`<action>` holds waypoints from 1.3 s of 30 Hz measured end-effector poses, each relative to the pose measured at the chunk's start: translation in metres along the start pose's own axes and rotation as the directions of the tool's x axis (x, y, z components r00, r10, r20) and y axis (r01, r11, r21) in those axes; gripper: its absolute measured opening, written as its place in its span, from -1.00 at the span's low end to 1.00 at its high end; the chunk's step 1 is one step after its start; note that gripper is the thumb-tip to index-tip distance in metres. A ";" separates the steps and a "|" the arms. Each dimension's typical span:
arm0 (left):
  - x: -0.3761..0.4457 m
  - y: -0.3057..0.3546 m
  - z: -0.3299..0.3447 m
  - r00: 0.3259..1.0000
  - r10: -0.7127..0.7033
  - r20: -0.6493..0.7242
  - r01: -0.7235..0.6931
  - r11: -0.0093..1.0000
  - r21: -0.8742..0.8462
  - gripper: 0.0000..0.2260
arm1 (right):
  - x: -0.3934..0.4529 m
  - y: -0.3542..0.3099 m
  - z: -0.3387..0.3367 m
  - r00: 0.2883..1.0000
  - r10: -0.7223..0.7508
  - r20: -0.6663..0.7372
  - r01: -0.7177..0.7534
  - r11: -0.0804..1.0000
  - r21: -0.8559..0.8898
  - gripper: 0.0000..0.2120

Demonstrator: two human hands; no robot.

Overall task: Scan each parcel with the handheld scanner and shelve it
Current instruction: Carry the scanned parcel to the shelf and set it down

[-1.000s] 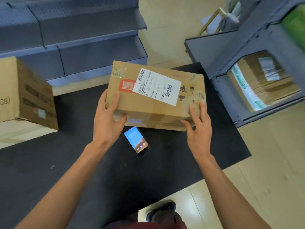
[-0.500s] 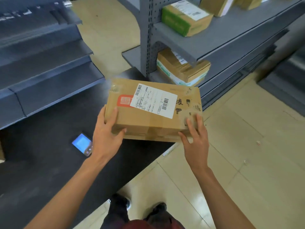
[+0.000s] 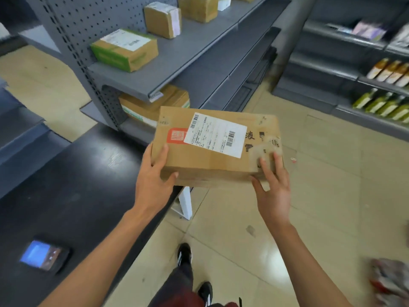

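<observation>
**Cardboard parcel leaves the counter, heads for the shelves**

Brown cardboard sits between two sets of fingers: the left hand (image 3: 152, 180) clamps the near left corner of the parcel (image 3: 218, 149) with fingers on top and thumb against the front face, while the right hand (image 3: 273, 187) lies fingers-up over the near right corner, thumb tucked at the bottom edge. The box hangs at centre frame, label upward.

A second ago it hovered just above the handheld scanner (image 3: 43, 255) on the black counter (image 3: 84, 185); now the scanner lies far off at lower left, screen lit, and the parcel is past the counter's edge, over the tiled floor. The view has swung to the grey shelving unit (image 3: 177, 54) at upper centre (several boxes already on it), so scanning looks finished and shelving is likely underway.

The label print is too small to read. The parcel's underside is hidden, the lower shelf partly blocked, and the lower right corner is a blur.
</observation>
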State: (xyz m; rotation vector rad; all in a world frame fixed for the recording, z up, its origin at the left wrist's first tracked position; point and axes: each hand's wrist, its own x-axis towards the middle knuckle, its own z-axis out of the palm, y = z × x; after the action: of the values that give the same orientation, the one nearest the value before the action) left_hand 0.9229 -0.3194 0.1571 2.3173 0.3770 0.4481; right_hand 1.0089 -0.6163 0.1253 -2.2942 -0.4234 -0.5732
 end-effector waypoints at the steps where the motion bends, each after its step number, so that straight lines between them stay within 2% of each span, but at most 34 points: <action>1: 0.007 0.007 0.008 1.000 0.025 0.017 -0.025 1.000 -0.001 -0.15 | 0.004 0.007 -0.005 1.000 0.015 -0.018 -0.015 1.000 -0.008 -0.49; 4: 0.031 0.024 0.032 0.997 0.074 0.036 -0.074 0.997 -0.001 -0.18 | 0.018 0.027 -0.014 0.998 0.040 -0.054 -0.042 0.999 -0.034 -0.49; 15: 0.153 0.059 0.129 0.996 0.077 0.050 -0.074 0.995 -0.062 -0.18 | 0.129 0.111 -0.006 0.997 0.020 -0.080 -0.029 0.993 -0.112 -0.47; 23: 0.232 0.110 0.193 0.982 0.148 0.117 -0.139 0.987 -0.082 -0.19 | 0.190 0.178 -0.018 0.983 0.074 -0.165 -0.098 0.985 -0.143 -0.46; 28: 0.279 0.144 0.248 0.979 0.142 0.143 -0.132 0.988 -0.078 -0.20 | 0.228 0.237 -0.022 0.973 0.105 -0.207 -0.134 0.982 -0.130 -0.46; 35: 0.336 0.206 0.329 0.988 0.081 0.134 -0.073 0.995 -0.061 -0.22 | 0.320 0.335 -0.040 0.990 0.080 -0.114 -0.092 0.990 -0.105 -0.48; 39: 0.362 0.223 0.359 0.998 0.005 0.056 -0.003 0.999 -0.035 -0.22 | 0.375 0.373 -0.037 0.998 0.049 -0.037 -0.051 0.998 -0.049 -0.49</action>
State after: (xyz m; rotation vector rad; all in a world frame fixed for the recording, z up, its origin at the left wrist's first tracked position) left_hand 1.4297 -0.5498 0.1501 2.2922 0.3346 0.3874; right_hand 1.4854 -0.8483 0.1294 -2.3311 -0.3373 -0.6056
